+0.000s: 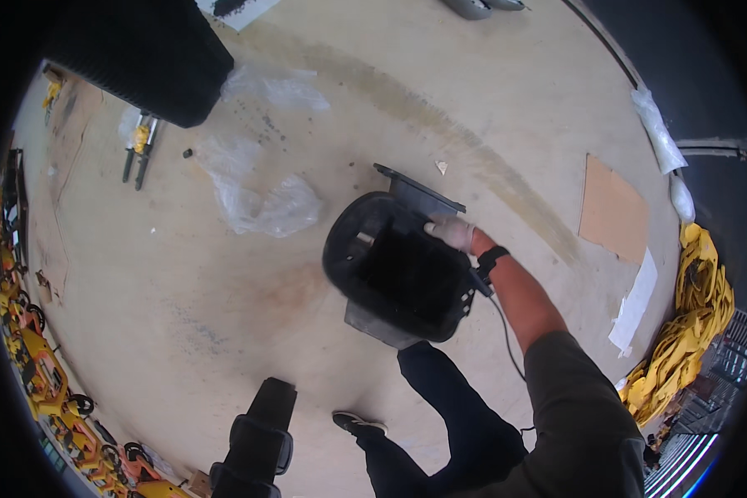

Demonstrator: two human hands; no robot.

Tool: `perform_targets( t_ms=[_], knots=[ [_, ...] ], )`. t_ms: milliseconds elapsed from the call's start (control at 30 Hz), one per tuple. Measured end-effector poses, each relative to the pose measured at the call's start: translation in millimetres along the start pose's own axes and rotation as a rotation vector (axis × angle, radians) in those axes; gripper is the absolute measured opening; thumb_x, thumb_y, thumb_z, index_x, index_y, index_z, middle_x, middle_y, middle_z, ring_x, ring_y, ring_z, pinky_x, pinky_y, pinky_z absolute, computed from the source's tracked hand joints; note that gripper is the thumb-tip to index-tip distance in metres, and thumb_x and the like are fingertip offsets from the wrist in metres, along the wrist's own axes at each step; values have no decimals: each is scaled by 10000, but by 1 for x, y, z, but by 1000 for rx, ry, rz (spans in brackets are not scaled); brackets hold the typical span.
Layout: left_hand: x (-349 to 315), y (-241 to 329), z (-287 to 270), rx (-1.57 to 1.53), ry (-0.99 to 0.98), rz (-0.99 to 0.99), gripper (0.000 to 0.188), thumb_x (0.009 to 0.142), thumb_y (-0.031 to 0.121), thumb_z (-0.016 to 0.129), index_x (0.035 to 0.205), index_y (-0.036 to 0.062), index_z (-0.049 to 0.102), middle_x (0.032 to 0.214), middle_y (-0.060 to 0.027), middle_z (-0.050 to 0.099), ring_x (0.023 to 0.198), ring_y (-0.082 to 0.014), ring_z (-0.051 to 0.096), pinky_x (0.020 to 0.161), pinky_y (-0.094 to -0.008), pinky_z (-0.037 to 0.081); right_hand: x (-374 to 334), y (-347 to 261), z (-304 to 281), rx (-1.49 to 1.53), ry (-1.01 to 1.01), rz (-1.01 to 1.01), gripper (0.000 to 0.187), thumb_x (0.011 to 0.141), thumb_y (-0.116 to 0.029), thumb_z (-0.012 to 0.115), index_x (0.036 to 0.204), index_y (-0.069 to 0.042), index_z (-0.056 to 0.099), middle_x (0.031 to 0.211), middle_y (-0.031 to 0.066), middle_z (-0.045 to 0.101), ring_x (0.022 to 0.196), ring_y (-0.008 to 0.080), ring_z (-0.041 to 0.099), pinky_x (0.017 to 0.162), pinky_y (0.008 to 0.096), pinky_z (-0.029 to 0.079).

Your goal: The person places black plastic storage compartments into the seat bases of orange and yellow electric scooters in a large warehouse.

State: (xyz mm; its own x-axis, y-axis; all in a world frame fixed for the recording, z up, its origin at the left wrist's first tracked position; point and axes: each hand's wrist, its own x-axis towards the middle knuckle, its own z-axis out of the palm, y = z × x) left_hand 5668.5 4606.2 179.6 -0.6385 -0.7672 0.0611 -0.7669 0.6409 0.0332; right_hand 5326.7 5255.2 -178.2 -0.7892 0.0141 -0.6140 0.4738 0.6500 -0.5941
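Observation:
My right hand (451, 231), in a pale glove with a black band at the wrist, grips the upper right rim of a black plastic basket (345, 265). The fingers curl over the edge; their tips are partly hidden. The basket tilts so that its deep, dark inside faces up at me. A flat black panel (422, 196) shows just beyond its far rim, and a grey piece (380, 326) shows under its near side. Whether these belong to the basket, I cannot tell. My left hand is out of sight.
A tall ribbed black stack (153, 66) stands at upper left, near clear plastic film (266, 203) and black-handled cutters (141, 149). Black stacked parts (257, 440) stand close at lower left. Cardboard (612, 207) and yellow bundles (681, 332) lie right; orange-yellow wheeled machines (75, 415) line the left.

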Motion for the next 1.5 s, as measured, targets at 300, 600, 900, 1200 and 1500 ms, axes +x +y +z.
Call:
perform_targets(
  t_ms=[300, 600, 900, 1200, 1500],
  knots=[
    [75, -61, -34, 143, -38, 87, 460, 888, 248, 559, 1260, -2, 454, 1220, -194, 504, 1002, -286, 545, 887, -356, 449, 59, 58, -20, -225, 82, -161, 594, 877, -406, 515, 1306, -16, 388, 1282, 277, 436, 1241, 345, 378, 1059, 362, 260],
    [93, -54, -39, 27, 80, -222, 522, 791, 117, 661, 1235, -20, 423, 1123, -116, 578, 1009, -190, 556, 912, -293, 412, 60, 31, -24, 164, -4, 151, 661, 863, -200, 582, 1411, -77, 233, 1154, 183, 551, 973, 207, 558, 781, 279, 455],
    [85, -30, -46, 135, 80, -246, 335, 758, 132, 676, 1016, -34, 540, 917, -124, 657, 830, -209, 623, 773, -317, 471, 60, 39, -17, 424, -129, 248, 546, 900, -273, 518, 1358, -47, 323, 752, -5, 552, 491, 32, 432, 395, 190, 312],
    [66, 13, -26, 51, 87, -156, 359, 740, 122, 646, 1005, -69, 499, 943, -215, 642, 814, -303, 632, 751, -367, 492, 53, 14, 4, 455, -462, 338, 430, 877, -296, 554, 1207, -30, 484, 997, 23, 607, 837, 131, 585, 708, 265, 472],
    [33, 80, -6, 153, 94, -271, 415, 703, 194, 669, 994, -37, 485, 874, -244, 628, 828, -387, 617, 731, -416, 477, 31, -54, 42, 379, -426, 272, 554, 805, -236, 637, 1263, -2, 429, 1045, 91, 590, 827, 144, 578, 647, 284, 477]
  ],
)
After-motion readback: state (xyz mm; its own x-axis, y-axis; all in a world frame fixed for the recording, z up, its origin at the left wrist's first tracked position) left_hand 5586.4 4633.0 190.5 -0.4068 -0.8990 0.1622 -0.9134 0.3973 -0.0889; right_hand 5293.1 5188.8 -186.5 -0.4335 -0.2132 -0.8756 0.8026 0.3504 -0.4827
